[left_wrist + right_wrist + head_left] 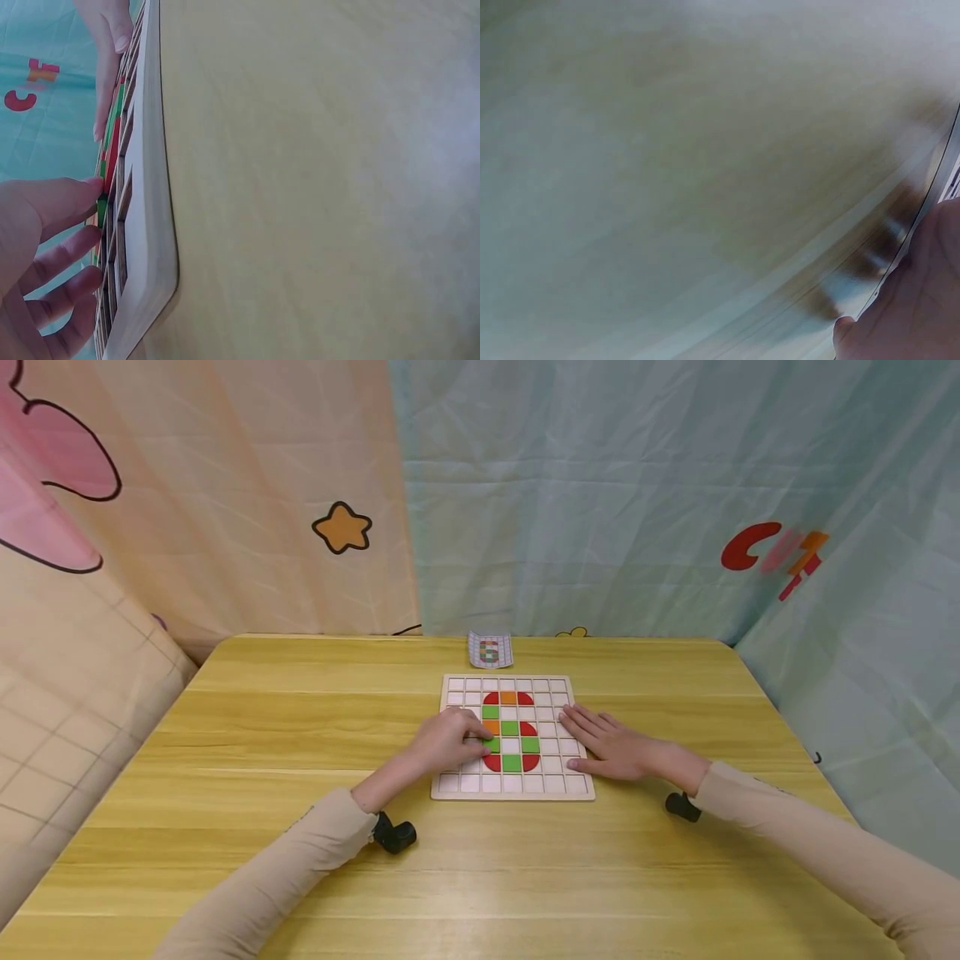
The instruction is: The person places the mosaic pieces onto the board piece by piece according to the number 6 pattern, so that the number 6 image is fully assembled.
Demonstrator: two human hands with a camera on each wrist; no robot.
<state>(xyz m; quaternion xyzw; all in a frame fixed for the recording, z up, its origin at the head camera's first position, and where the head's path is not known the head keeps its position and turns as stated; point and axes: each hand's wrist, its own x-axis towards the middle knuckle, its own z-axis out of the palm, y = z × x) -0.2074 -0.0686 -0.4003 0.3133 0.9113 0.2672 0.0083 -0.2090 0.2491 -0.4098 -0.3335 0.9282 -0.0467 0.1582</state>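
Observation:
A white square grid board (555, 783) with a pale wooden rim lies on the table. Red, green and orange tiles form a 6-like figure in its cells. My left hand (448, 739) reaches over the board's left side, pinching a green tile (103, 204) between thumb and index finger at the figure's left edge. Its other fingers are loosely bent, as the left wrist view shows. My right hand (618, 750) rests with straight fingers on the board's right edge. The right wrist view has only part of that hand (922, 292), its fingertips out of sight.
Behind the board lies a small paper card (491, 651) printed with a similar coloured figure on a grid. The wooden table (300, 710) has patterned curtains (555, 527) behind it and at its sides. A dark wrist device (394, 835) hangs under the left forearm.

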